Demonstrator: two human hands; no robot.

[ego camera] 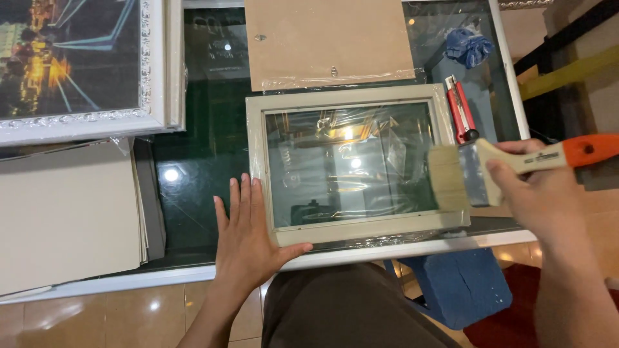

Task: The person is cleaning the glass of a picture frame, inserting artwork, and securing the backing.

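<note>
Far out to the left of the flat left hand [248, 235], a framed picture [77, 61] in a white ornate frame lies at the table's far corner, and nearer the edge sits a stack of pale boards [68, 216]. The left hand lies palm down, fingers spread and straight, pressing on the near left corner of a pale grey picture frame [351, 96]; it grips nothing. The frame rests flat on the dark glass table [200, 161], its glass pane reflecting lights, its near rail just at the table's white edge. Beyond the frame lies a brown backing board [329, 42]. Further right, the right hand [538, 196] is closed around the wooden handle of a wide paintbrush [461, 177], orange at its end, whose bristles touch the frame's right rail. Just beyond the brush lies a red utility knife [460, 109], and past it a crumpled blue cloth [467, 45]
</note>
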